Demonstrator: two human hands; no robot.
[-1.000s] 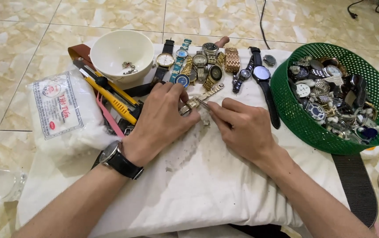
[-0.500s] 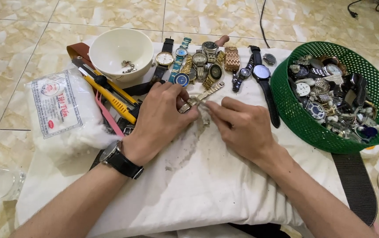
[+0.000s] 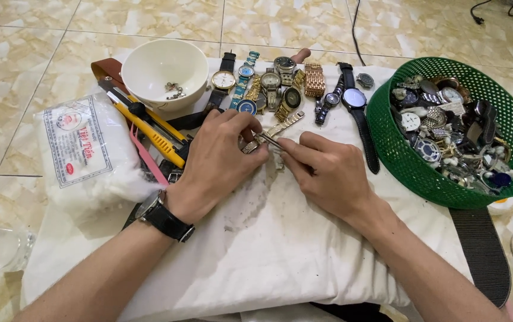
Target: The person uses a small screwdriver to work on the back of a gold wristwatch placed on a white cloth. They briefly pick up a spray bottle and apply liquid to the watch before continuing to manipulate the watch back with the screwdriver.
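One gold-toned metal watch band (image 3: 283, 126), links visible.

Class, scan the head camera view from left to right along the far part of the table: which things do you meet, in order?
White bowl → white-faced watch with a dark strap → gold mesh-band watch → large dark-faced black-strap watch → green basket of watch parts.

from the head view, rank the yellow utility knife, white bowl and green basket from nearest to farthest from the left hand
Measured from the left hand:
1. Yellow utility knife: just left of the hand, on the white cloth.
2. White bowl: beyond the knife, up and left, at the table's far edge.
3. Green basket: far right, past the right hand.
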